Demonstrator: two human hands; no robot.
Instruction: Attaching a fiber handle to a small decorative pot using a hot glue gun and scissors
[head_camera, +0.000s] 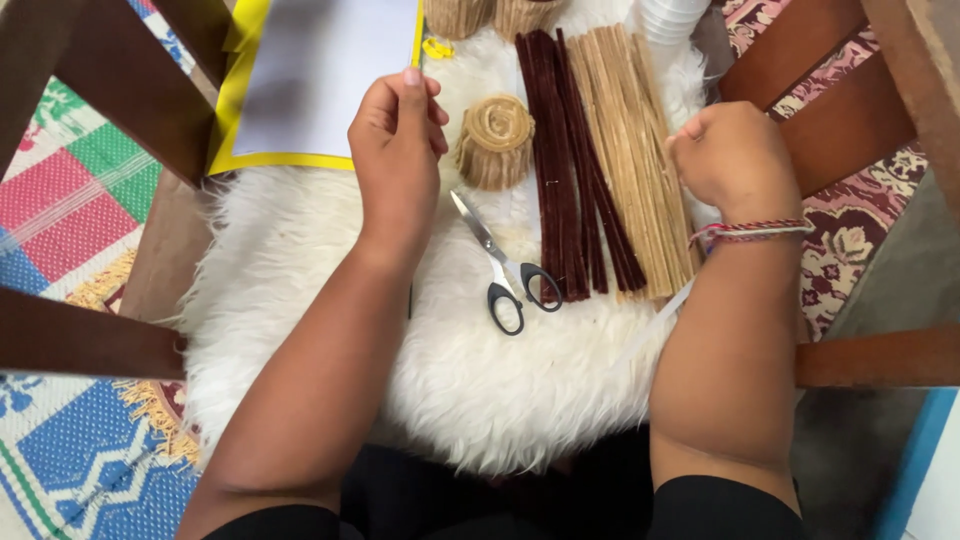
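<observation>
packages: none | labels: none | signs: none | screens: none

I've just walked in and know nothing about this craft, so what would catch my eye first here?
Probably the fluffy white fur mat filling the middle, with rows of dark brown pipe cleaners and tan pipe cleaners laid side by side on its right half. Black-handled scissors lie at the centre, below a small coiled tan bundle. The left hand and right hand are both closed into fists above the mat.
</observation>
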